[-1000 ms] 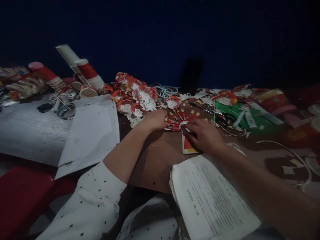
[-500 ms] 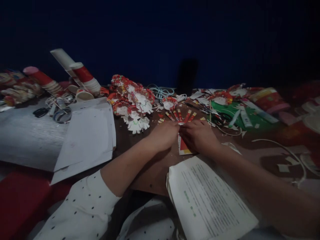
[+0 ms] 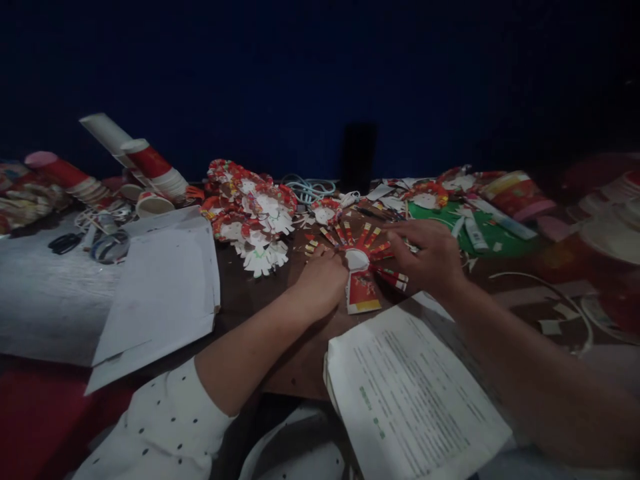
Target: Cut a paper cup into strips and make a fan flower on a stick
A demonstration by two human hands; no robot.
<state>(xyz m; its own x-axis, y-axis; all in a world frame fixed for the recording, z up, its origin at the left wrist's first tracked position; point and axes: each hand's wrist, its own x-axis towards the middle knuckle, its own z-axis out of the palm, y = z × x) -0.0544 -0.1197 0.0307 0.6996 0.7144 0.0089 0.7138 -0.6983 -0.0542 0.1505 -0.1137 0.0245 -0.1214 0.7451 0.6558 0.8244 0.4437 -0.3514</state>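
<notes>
Here the cut paper cup (image 3: pixel 361 261) lies flat on the brown table (image 3: pixel 300 347), its red strips fanned out like spokes around a white round base, one wider red-and-yellow flap pointing toward the person. It sits directly between the two hands. The left hand (image 3: pixel 323 280) rests knuckles-up just left of the base, fingers curled down against the near-left strips; whether it pinches one cannot be told. The right hand (image 3: pixel 430 257) lies on the right side of the fan, fingers spread and pressing on the strips there. Close in front of the hands lies a printed sheet (image 3: pixel 410 393). Farther left are blank white papers (image 3: pixel 160 287) — behind them a heap of finished red-and-white paper flowers (image 3: pixel 250 213) and stacked cups (image 3: pixel 150 163).
</notes>
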